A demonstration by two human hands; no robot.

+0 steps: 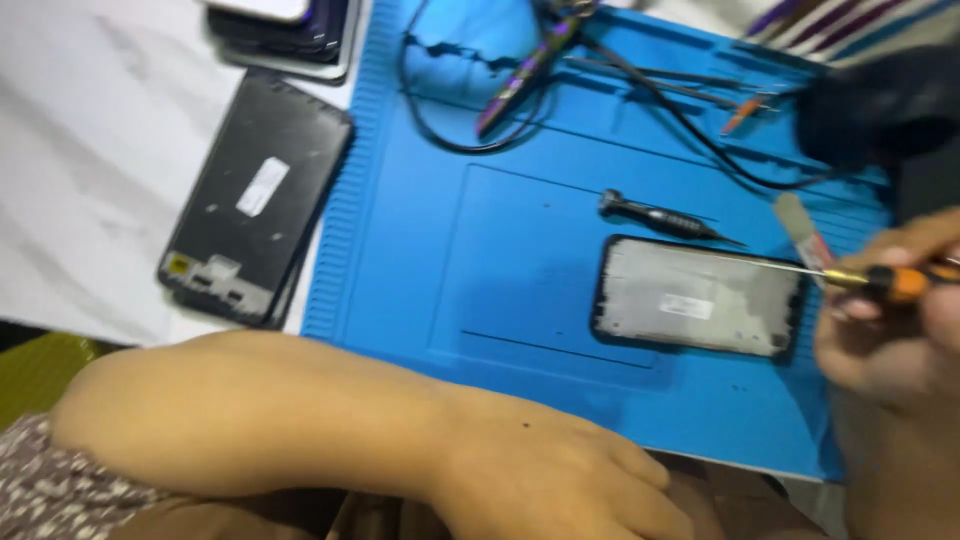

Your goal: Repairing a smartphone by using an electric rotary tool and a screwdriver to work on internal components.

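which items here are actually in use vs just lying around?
In use:
- right hand
- orange-handled screwdriver
- black-framed phone panel on the blue mat

Lying about:
- black precision screwdriver
- dark phone back panel on the white table
- purple tweezers
- black cable
- left hand, resting, holds nothing

A white table (pixel 90 150) carries a blue work mat (pixel 420 250) and, just left of it, a dark phone frame (pixel 255 200). On the mat lie an opened phone (pixel 695 297), a black screwdriver (pixel 660 215), a black cable (pixel 440 135) and tweezers (pixel 525 70).
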